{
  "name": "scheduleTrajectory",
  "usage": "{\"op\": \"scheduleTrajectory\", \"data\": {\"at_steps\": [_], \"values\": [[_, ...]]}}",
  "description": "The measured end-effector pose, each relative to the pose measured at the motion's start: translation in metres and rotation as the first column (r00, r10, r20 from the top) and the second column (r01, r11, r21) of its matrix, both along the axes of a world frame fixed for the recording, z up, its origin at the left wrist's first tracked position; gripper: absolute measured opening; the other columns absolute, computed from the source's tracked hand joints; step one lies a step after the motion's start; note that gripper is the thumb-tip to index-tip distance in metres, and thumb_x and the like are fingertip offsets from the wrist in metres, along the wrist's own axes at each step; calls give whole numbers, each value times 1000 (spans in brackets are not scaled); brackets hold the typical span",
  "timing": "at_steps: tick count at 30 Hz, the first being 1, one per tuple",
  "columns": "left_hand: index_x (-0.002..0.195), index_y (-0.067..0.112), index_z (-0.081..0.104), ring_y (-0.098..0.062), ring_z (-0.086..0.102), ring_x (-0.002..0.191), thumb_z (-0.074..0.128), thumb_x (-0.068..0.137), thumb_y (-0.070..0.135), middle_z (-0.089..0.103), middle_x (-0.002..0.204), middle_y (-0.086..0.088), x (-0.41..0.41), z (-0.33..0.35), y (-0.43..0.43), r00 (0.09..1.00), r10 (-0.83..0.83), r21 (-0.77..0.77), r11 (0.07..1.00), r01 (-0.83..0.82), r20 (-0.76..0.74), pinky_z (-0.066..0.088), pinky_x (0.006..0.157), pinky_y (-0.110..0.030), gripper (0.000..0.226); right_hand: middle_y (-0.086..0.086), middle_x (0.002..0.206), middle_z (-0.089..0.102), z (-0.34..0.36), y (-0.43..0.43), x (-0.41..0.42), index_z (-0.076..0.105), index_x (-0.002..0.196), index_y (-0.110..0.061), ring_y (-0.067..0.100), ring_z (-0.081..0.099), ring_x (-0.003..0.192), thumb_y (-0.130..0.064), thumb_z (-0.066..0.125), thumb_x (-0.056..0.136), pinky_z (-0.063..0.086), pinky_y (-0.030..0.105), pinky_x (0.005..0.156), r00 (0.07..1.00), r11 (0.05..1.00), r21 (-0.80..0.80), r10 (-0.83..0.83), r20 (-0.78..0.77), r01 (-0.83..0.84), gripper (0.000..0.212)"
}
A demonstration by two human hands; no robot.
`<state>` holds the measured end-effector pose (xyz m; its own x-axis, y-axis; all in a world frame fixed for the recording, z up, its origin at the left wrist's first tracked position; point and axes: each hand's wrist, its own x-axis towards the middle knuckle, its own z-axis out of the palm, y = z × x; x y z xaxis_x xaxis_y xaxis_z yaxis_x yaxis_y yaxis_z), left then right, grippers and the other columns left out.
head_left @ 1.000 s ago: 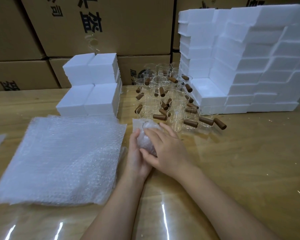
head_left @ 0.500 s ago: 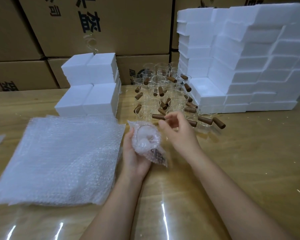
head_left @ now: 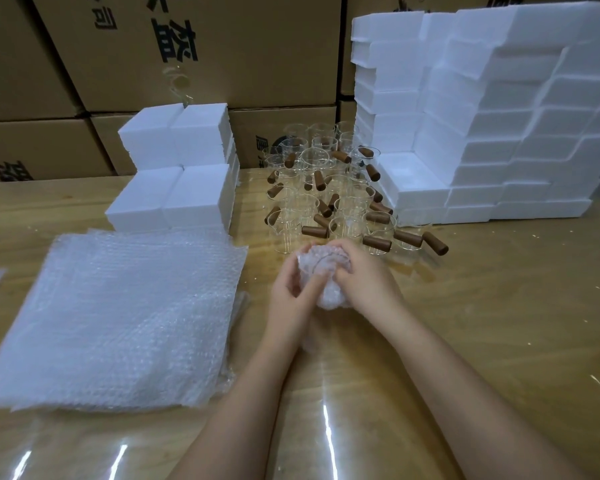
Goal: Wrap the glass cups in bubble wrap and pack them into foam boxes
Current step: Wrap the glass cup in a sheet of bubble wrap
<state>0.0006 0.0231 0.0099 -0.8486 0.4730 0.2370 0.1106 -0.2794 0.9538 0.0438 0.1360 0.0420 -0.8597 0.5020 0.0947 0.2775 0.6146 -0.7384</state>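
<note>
Both forearms converging, left hand, right hand gripping wrapped cup

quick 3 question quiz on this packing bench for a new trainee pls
1. True or false: the left hand and the right hand both hold the bubble-wrapped cup.
2. The stack of bubble wrap sheets lies where, from the person's view? A) left of the hands B) right of the hands C) directly beyond the hands
3. Fill in: the unwrapped glass cups have brown ____.
Key: 1 true; 2 A; 3 handles
</note>
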Motion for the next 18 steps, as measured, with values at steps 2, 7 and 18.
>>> {"op": "scheduleTrajectory", "data": {"at_steps": [2, 7, 18], "values": [[125, 23, 55, -11, 63, 109, 69, 76, 34, 66, 119, -2, 3, -6, 3, 997, 36, -98, 994, -43, -75, 50, 88, -21, 52, -9, 111, 64, 2, -3, 1, 54, 115, -34, 19, 60, 96, -18, 54, 88, 45, 31, 71, 997, 963, 261, -69, -17, 71, 32], [129, 14, 57, 13, 58, 98, 57, 89, 0, 62, 105, 17, -4, -11, 6, 945, 221, -253, 926, -281, -240, 39, 82, -1, 42, -9, 127, 54, 9, -10, 2, 50, 126, -30, 20, 55, 112, -23, 56, 88, 44, 33, 84, 1000, 872, 488, 23, 21, -31, 39], [107, 32, 63, 12, 59, 93, 57, 76, -12, 67, 104, 10, -3, -8, 3, 908, 364, -191, 895, -403, -207, 45, 83, -6, 54, -1, 119, 61, 17, -10, 5, 38, 133, -23, 23, 57, 110, -50, 56, 87, 37, 39, 92, 945, 913, 381, 14, 328, -145, 57]]}}
